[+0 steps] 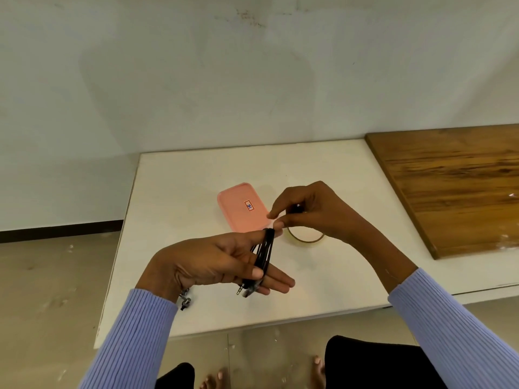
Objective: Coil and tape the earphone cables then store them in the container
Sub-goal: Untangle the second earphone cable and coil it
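A black earphone cable (264, 255) is wound in several loops around the fingers of my left hand (213, 265), whose thumb presses on the loops. The jack plug and an earbud hang below the fingers. My right hand (306, 210) is just above the coil's top and pinches the cable end there; something dark shows under its fingers. A pink container (238, 210) with a small label lies closed on the white table, behind the coil. A roll of clear tape (306, 237) lies flat under my right hand.
The white table (196, 178) stands against a pale wall. A wooden board (455, 186) lies along its right side. Small metal earphone parts (185, 300) lie by my left wrist. My knees and bare feet show below the table's front edge.
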Tool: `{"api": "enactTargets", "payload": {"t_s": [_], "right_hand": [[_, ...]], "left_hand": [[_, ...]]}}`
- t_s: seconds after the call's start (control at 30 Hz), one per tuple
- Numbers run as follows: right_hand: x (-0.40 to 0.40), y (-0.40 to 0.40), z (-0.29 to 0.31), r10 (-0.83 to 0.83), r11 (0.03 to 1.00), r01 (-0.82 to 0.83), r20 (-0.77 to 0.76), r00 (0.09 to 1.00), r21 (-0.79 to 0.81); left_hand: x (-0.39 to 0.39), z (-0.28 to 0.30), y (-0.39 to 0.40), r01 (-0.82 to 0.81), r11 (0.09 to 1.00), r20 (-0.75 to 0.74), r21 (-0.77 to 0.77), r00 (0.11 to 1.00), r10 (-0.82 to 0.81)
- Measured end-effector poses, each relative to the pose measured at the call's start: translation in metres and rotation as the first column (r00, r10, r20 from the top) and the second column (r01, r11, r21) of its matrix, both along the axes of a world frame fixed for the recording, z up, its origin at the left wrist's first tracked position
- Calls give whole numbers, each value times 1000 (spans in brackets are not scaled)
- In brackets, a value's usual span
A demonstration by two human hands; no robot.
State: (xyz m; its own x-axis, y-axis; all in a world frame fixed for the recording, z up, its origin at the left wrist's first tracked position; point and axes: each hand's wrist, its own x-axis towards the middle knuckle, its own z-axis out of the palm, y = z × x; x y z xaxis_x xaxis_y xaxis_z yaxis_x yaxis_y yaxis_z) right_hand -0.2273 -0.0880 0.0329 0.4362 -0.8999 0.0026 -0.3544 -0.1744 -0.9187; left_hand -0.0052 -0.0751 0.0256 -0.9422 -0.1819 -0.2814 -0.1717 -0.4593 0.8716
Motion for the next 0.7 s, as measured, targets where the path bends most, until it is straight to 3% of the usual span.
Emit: {"api": "enactTargets", "payload": {"t_s": [0.27, 0.4, 0.57, 0.7], "right_hand": [[-5, 4, 4, 158, 949, -193, 156, 975, 251], [-4, 4, 8, 160, 930, -204, 161, 974, 306], [-8, 2, 7, 119, 933, -138, 78, 990, 334], [-10, 1, 5, -6, 941, -12, 53, 999, 338]], "left_hand": [[-1, 7, 1, 64, 997, -195, 50, 979, -53], [-2, 7, 1, 40, 997, -232, 72, 972, -22], [-1, 7, 0, -196, 978, -133, 75, 970, 205], [0, 5, -4, -445, 892, -4, 77, 895, 447]]}}
